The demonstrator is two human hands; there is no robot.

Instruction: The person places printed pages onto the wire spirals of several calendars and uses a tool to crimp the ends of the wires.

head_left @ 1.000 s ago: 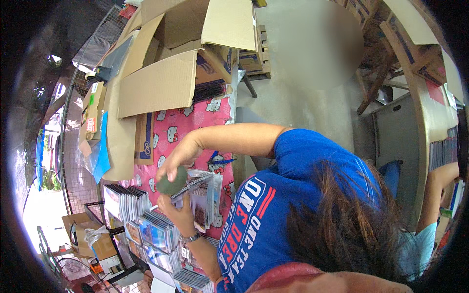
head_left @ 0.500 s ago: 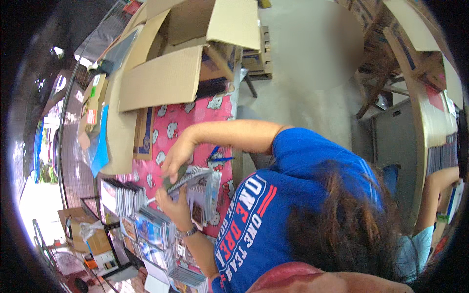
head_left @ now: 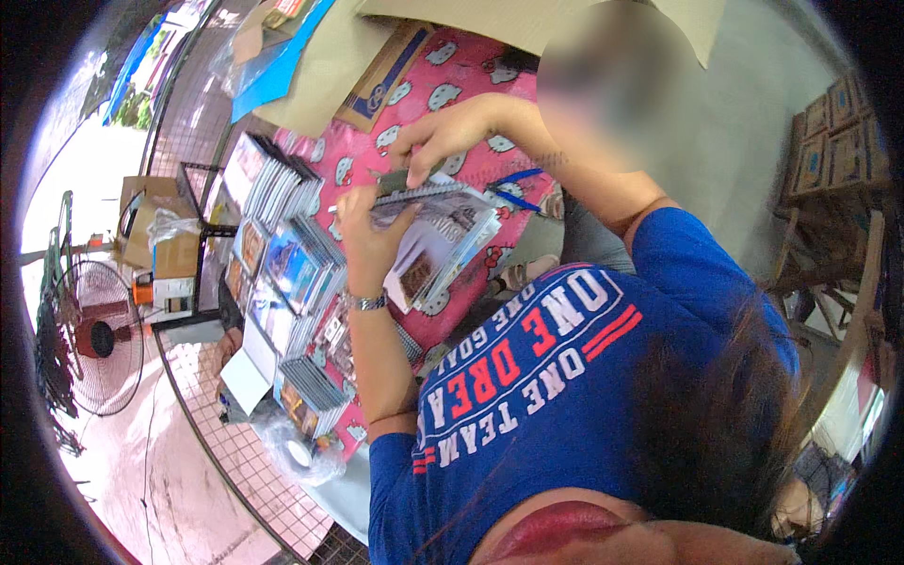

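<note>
My left hand [head_left: 370,240], with a metal watch at its wrist, is closed on the left end of a spiral-bound booklet [head_left: 443,205]. Its fingers lie over the bound edge, and the thumb presses the front. Loose-looking printed pages [head_left: 424,259] fan out below. Above the binding, my right hand [head_left: 447,141] is bent with thumb and fingers closing at a small dark green piece [head_left: 391,182], whose kind I cannot make out. A thin wire coil [head_left: 523,169] seems to run past the booklet's right end. Blue-handled pliers or scissors [head_left: 516,184] lie on the table close by.
Stacks of spiral-bound booklets [head_left: 311,259] stand left of my left hand on the pink patterned tablecloth [head_left: 447,71]. Cardboard flaps [head_left: 452,14] reach in at the far side. Another person's hand [head_left: 229,344] shows beyond the stacks. A fan [head_left: 99,334] stands at left; cartons [head_left: 838,141] at right.
My view has swung, so the table and both hands sit further right and higher. The booklet stays between my hands, and the right fingers have shifted along its bound edge.
</note>
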